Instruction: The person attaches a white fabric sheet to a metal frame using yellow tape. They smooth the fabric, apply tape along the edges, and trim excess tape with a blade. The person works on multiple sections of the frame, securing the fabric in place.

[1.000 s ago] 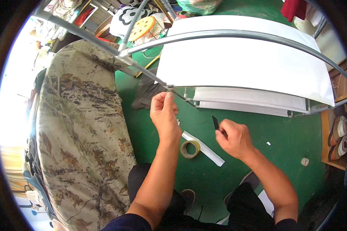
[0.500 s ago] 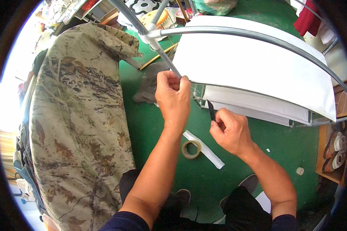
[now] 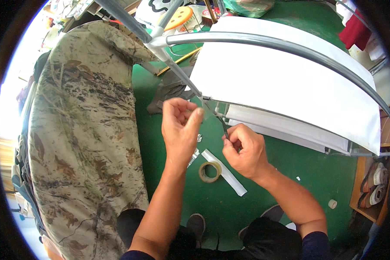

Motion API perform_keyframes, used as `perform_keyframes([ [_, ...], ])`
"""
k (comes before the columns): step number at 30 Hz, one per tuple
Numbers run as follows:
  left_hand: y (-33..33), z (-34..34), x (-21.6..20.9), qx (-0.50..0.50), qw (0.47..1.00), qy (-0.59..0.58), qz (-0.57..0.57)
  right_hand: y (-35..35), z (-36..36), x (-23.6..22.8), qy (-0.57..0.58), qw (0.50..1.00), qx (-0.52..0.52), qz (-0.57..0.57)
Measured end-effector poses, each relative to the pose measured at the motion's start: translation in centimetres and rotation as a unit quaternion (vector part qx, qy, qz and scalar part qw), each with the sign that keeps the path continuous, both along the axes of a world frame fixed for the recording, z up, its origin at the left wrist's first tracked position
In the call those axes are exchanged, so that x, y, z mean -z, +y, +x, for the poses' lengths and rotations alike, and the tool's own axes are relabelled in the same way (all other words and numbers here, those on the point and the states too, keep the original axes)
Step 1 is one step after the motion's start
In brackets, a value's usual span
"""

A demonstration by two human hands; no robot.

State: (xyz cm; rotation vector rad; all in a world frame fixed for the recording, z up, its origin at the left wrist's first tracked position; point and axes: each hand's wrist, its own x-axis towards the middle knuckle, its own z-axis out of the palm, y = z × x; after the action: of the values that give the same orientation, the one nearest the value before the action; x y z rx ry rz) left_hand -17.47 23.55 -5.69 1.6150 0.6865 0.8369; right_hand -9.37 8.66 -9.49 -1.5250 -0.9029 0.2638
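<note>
The left hand (image 3: pixel 180 130) has drawn back below the grey tube (image 3: pixel 177 70), fingers curled, thumb apart — I can't tell whether it pinches anything. The right hand (image 3: pixel 245 149), pinching a black blade-like tool (image 3: pixel 225 129), has closed in (tip up) — leaving the tube's lower end uncovered, tool nearby.

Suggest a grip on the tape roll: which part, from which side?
Probably the near wall of the tape roll, pinched from above, one finger in the hole: it appears to lie flat on the floor, hole up, white strip at its right.
</note>
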Motion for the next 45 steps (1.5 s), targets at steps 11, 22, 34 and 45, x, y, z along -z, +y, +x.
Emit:
perform_keyframes([
  [11,-1.4,0.4,0.8,-0.013,0.998,0.055,0.032,1.9,0.1,0.6,0.102,0.994,-0.047,-0.007],
  [22,0.0,-0.1,1.5,0.018,0.995,0.082,0.055,3.0,0.0,0.0,0.103,0.994,-0.042,0.021],
  [34,0.6,-0.5,1.6,0.027,0.994,0.081,0.072,3.6,-0.6,0.5,0.206,0.976,-0.072,-0.001],
  [45,0.8,-0.2,1.4,0.030,0.992,0.085,0.092,3.6,0.0,-0.7,0.352,0.924,-0.146,-0.025],
])
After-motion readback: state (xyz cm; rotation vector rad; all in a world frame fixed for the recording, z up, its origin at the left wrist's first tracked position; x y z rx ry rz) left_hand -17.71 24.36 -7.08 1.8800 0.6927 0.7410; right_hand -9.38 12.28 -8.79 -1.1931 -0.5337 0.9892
